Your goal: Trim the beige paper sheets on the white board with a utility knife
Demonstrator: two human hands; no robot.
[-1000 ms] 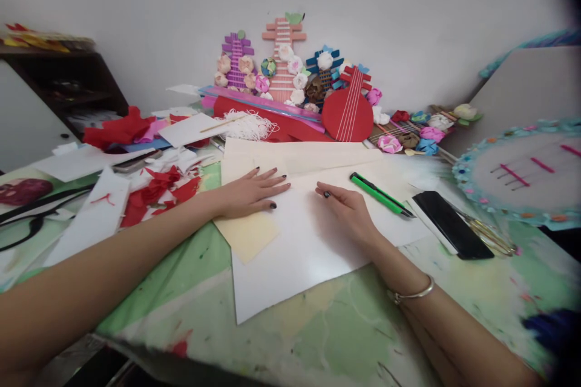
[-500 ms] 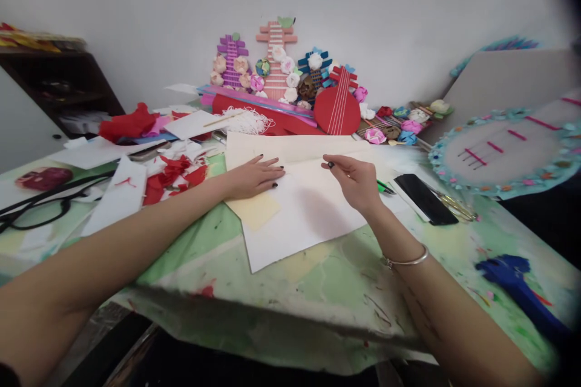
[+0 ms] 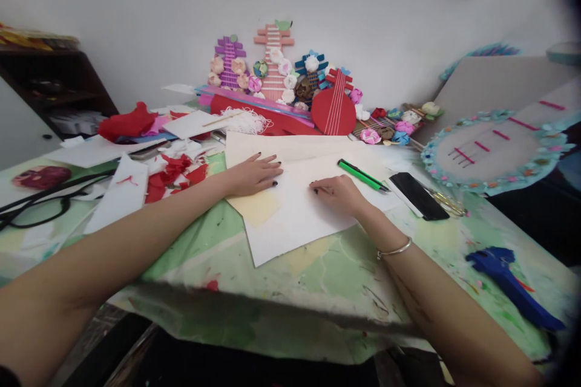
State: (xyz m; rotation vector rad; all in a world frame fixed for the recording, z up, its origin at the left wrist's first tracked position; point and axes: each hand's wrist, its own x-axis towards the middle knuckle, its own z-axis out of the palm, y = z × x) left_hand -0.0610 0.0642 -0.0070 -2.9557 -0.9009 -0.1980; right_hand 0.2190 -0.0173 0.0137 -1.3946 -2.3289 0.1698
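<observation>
My left hand point(image 3: 254, 174) lies flat with spread fingers on a large cream-white sheet of paper point(image 3: 290, 230). To its right, my right hand point(image 3: 336, 195) rests low over the same paper, its fingers curled and the thumb and forefinger pressed together. Whatever they hold, if anything, is too small to make out. Just behind that hand, a slim green tool with black ends point(image 3: 363, 175), like a craft knife, lies on the paper. A pale yellow patch point(image 3: 261, 208) shows beside the left hand.
Red and white scraps point(image 3: 175, 175) and black glasses point(image 3: 45, 208) lie on the left. At right are a black flat case point(image 3: 420, 195), gold-handled scissors point(image 3: 449, 201) and a blue glue gun point(image 3: 512, 284). Lute-shaped crafts point(image 3: 333, 112) stand along the wall, behind white string point(image 3: 247, 121).
My right hand has come down and toward me, left across the paper, uncovering the green tool. My left hand stays flat in place. The view has shifted slightly.
</observation>
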